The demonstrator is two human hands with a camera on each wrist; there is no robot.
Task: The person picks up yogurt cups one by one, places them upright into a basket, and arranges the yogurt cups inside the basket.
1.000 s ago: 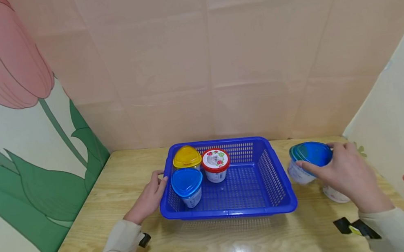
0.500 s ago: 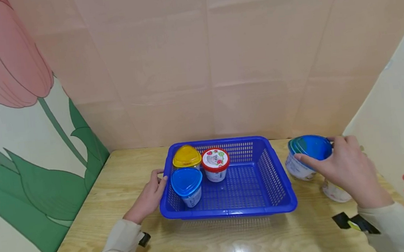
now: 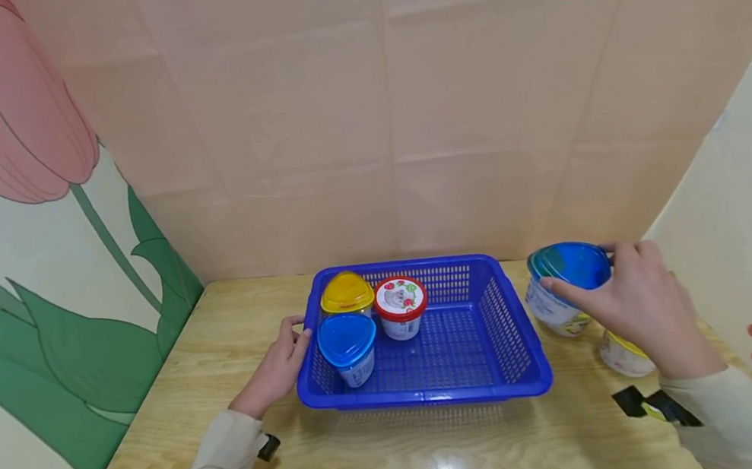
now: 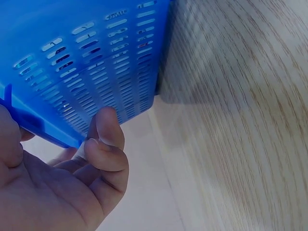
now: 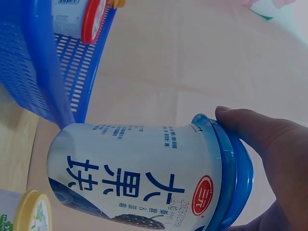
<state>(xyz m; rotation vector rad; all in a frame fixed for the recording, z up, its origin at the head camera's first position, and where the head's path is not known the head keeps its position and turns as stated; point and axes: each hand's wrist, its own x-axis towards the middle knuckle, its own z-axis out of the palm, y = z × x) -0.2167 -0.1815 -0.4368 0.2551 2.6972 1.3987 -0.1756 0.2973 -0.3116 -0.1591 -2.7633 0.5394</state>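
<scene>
My right hand [image 3: 655, 308] grips a white yogurt tub [image 5: 130, 173] by its blue lid, thumb on the near side and fingers on the far side. In the head view this tub stands out just right of the blue plastic basket [image 3: 428, 399]; the right wrist view shows dark lettering and a berry picture on its side. My left hand [image 3: 282, 359] holds the basket's left rim, with its fingers curled below the rim in the left wrist view. Inside the basket are a yellow-lidded tub [image 3: 348, 292], a blue-lidded tub [image 3: 348, 344] and a red-lidded tub [image 3: 401, 304].
Another tub with a yellow lid [image 3: 626, 356] stands on the wooden table [image 3: 373, 464] under my right hand, partly hidden by it. A pinkish sheet [image 3: 394, 148] rises behind the table. Flower-printed panels flank it on both sides.
The blue-lidded tub in my right hand has moved up and slightly left, away from the yellow-lidded tub, whose lid shows more. My left hand and the basket stay in place.
</scene>
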